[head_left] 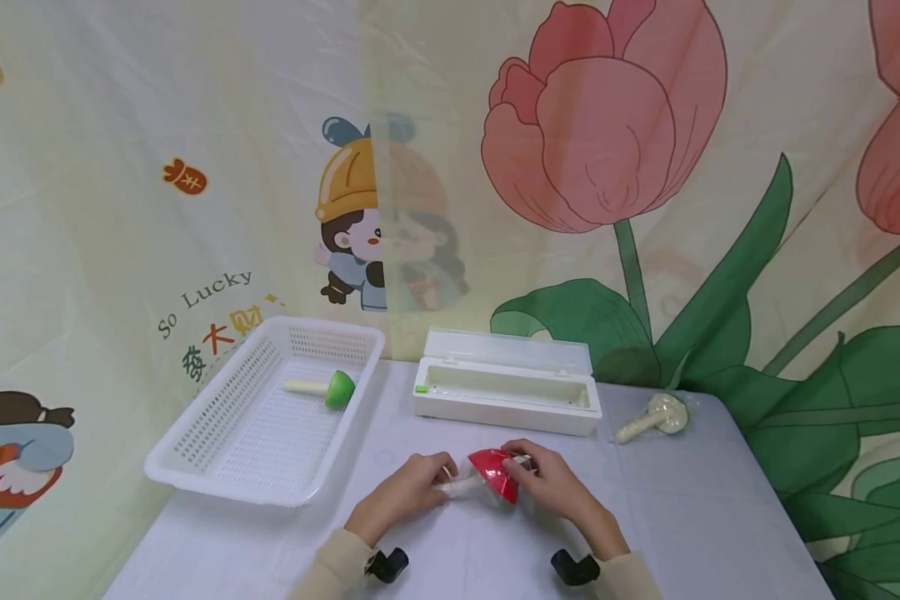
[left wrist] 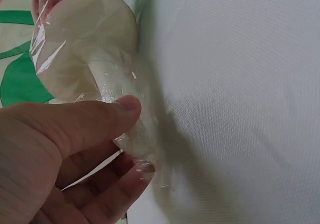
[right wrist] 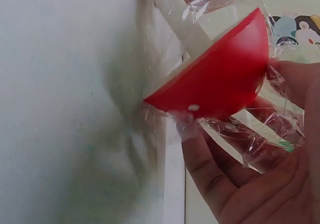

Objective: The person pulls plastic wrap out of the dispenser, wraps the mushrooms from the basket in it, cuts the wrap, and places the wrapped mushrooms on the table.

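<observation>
Backdrop sheet [head_left: 270, 67] — large pink tulip [head_left: 607, 142], green leaves [head_left: 727, 283], cartoon figure [head_left: 352, 250] in an orange hat, "So Lucky" lettering [head_left: 205, 293] toward the left. White tablecloth [head_left: 705, 517]. Long white box [head_left: 506, 415] near the far edge — hinged lid [head_left: 506, 352] raised behind.

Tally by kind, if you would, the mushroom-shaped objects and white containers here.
Pale-stemmed, mushroom-shaped objects: 3 (green-capped one, red-capped one, wrapped one at far right)
White perforated plastic basket: 1
White rectangular lidded box: 1
Total: 5
</observation>
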